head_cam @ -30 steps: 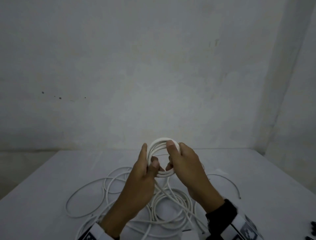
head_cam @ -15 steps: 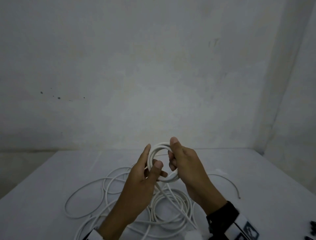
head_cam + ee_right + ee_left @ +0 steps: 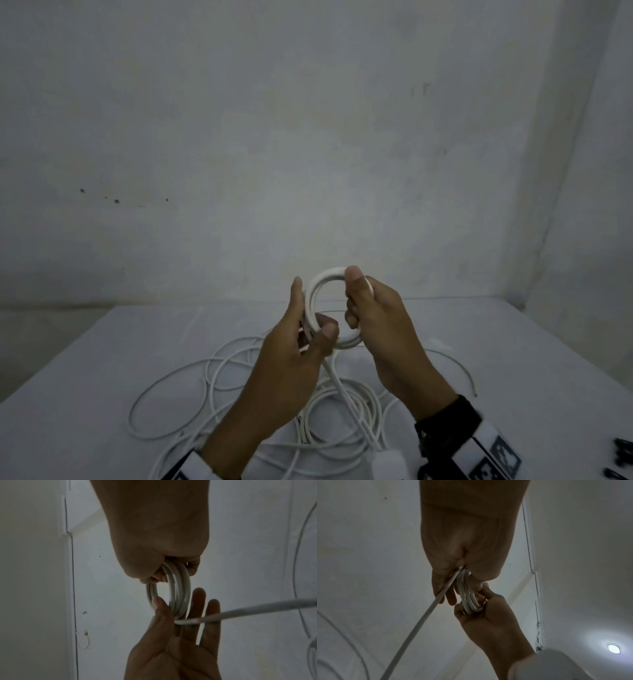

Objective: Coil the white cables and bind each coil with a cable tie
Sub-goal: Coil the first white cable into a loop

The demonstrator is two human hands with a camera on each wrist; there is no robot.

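A small coil of white cable is held upright above the table between both hands. My left hand pinches its lower left side, thumb in front and straight fingers behind. My right hand grips the right side, thumb on top and fingers curled through the ring. The right wrist view shows the coil with the left hand below it. From the coil a trailing length drops to the loose cable on the table. The left wrist view shows the coil pinched between both hands.
The white table meets a wall behind and a corner at the right. Loose loops spread across its middle and left. A white plug block lies at the near edge. Black cable ties lie at the near right.
The coil has turned in my hands and now faces me as an open ring. My left thumb has slid down to its lower side. My right thumb sits on top.
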